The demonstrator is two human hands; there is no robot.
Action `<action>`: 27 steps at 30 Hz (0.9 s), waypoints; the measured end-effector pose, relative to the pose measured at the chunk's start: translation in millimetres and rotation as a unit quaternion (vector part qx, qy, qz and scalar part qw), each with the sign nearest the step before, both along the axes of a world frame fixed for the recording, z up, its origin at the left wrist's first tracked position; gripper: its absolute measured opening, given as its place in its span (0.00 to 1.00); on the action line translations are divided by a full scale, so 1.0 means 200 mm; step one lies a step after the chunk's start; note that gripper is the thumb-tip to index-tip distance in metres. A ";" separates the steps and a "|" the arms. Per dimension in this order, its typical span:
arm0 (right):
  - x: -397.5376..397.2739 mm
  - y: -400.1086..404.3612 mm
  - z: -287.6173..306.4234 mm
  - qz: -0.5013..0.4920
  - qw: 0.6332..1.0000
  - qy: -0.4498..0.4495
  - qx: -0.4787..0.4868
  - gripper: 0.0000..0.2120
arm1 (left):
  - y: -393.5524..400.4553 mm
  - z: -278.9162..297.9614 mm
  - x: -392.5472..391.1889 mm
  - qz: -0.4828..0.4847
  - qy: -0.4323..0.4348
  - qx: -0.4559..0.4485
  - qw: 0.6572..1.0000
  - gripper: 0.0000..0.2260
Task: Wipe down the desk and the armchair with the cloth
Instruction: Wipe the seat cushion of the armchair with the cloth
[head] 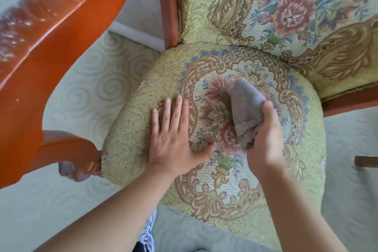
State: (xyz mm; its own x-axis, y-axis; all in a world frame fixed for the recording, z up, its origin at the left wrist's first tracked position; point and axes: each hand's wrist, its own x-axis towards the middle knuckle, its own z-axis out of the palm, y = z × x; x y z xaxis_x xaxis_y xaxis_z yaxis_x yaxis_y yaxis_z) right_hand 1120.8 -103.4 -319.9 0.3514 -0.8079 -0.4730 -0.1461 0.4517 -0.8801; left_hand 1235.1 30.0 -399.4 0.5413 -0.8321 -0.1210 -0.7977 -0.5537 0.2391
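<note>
While the person leans over the armchair [255, 180], the scene reads so:
Left hand [173, 141]: flat on the seat cushion, fingers straight and spread.
Right hand [263, 139]: fingers curled round the grey cloth [245, 104], gripping it.
Cloth: bunched, over the seat's middle, just right of the left hand.
Armrest [47, 63]: orange wood, at the left.
Floor: pale carpet [98, 88] with swirls.

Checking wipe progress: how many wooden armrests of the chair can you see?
1. One orange wooden armrest sweeps down the left of the seat. The other side shows only frame rails at the right edge; its armrest is out of frame.
</note>
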 end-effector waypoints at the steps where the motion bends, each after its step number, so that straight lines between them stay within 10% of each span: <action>1: 0.03 -0.05 0.03 -0.048 0.999 -0.006 -0.025 0.21 | 0.00 0.00 0.00 0.001 0.000 0.001 1.000 0.55; 7: 0.41 -0.28 0.02 -0.151 0.952 0.113 -0.240 0.27 | 0.00 0.00 0.01 -0.004 -0.002 0.011 1.000 0.55; 12: 0.71 -0.28 -0.20 0.158 0.862 0.385 -0.290 0.26 | -0.01 -0.02 0.03 -0.004 -0.005 -0.003 1.000 0.54; 16: 0.73 -0.32 -0.25 0.276 0.798 0.374 -0.383 0.25 | -0.01 -0.05 0.04 -0.012 -0.016 -0.008 1.000 0.53; 21: 0.49 -0.24 -0.14 0.327 0.892 0.210 -0.230 0.23 | 0.00 -0.04 0.02 -0.012 -0.023 0.008 1.000 0.54; 24: 0.38 -0.23 -0.02 0.127 0.990 0.055 -0.016 0.20 | 0.00 -0.03 0.02 -0.008 -0.023 0.014 1.000 0.54; 27: 0.29 -0.37 0.10 -0.095 0.987 -0.109 0.075 0.13 | 0.00 -0.03 0.02 -0.010 -0.021 0.018 1.000 0.54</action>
